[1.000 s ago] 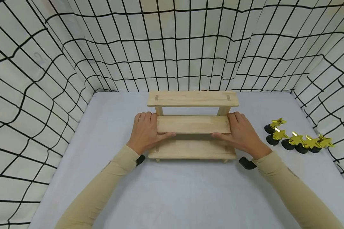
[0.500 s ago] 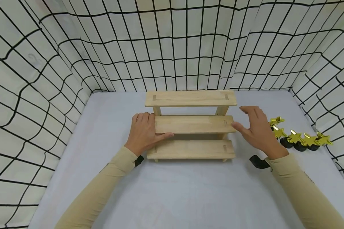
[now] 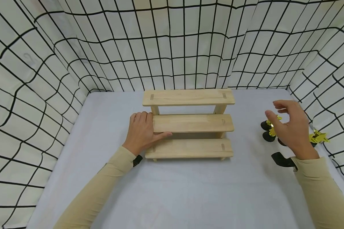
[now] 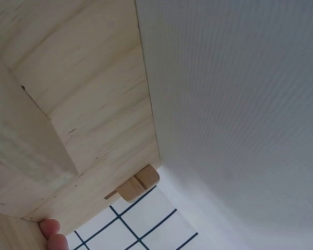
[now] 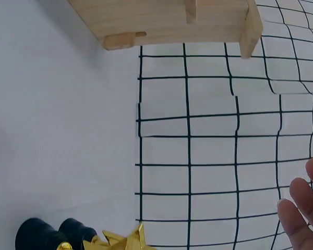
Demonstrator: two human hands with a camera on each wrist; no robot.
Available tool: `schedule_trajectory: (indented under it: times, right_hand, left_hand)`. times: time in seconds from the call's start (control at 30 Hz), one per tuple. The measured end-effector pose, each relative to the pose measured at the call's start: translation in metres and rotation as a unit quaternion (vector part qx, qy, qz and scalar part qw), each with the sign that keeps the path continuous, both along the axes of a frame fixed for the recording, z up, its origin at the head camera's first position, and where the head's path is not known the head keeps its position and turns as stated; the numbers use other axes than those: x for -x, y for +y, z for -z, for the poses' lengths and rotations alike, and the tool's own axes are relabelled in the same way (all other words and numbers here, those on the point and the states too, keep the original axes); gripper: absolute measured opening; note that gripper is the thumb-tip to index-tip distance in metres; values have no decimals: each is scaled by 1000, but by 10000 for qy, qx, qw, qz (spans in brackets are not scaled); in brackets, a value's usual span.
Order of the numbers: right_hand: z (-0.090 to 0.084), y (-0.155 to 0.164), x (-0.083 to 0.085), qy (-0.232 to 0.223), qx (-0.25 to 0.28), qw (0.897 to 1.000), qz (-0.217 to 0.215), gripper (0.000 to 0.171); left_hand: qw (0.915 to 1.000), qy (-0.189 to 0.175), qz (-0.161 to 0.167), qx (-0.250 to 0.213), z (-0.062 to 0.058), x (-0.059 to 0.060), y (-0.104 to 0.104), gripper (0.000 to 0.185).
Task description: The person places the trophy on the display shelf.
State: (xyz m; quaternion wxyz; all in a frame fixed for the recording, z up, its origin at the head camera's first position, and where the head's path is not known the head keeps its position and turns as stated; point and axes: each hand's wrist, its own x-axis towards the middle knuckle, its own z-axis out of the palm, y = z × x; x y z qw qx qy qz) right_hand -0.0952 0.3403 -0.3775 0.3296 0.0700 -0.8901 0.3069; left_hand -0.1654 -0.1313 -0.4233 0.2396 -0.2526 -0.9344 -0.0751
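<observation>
A three-tier wooden shelf [image 3: 193,123] stands upright on the white table. My left hand [image 3: 139,132] grips the left end of its middle tier, the thumb lying along that tier's front edge. In the left wrist view, fingertips [image 4: 53,237] show against the side panel [image 4: 88,99]. Over to the right, my right hand [image 3: 294,128] is above a group of small gold star trophies [image 3: 318,137] with black bases, its thumb and fingers apart and holding nothing. It hides some of them. The right wrist view shows black bases [image 5: 37,235] and a gold star [image 5: 122,240] below the hand.
Black grid netting [image 3: 177,47] over white walls encloses the table [image 3: 186,190] at the back and both sides. The trophies stand near the table's right edge. A black wrist strap [image 3: 283,159] sits at the right cuff.
My right hand has let go of the shelf's right end and moved right, over the trophies. The left hand keeps its grip. The view has shifted slightly.
</observation>
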Motion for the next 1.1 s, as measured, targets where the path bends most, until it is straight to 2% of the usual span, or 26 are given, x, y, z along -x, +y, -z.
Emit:
schedule_trajectory:
  times: [0.17,0.4,0.57,0.8,0.93,1.1]
  right_hand:
    - [1,25,-6,72,310,9987,391,38]
    - [5,55,-19,-457,828,9866,1327,33]
    - [9,74,-28,-829,939,9709,2043,36]
    - [13,94,-40,-1635,1242,9341,2921,43]
    - [23,106,-44,-1677,1332,9290,3017,45]
    - [35,118,-48,-1905,1592,9160,3151,48]
  left_hand:
    - [9999,79,70,-48,1,1,-1,94]
    - [9999,75,61,-47,1,0,-2,91]
    - [10000,-12,-28,49,0,-1,-1,88]
    - [9999,6,-41,100,0,0,-1,89]
    - [9999,59,-2,90,0,1,-1,89]
    - [9999,86,22,113,1,1,-1,89]
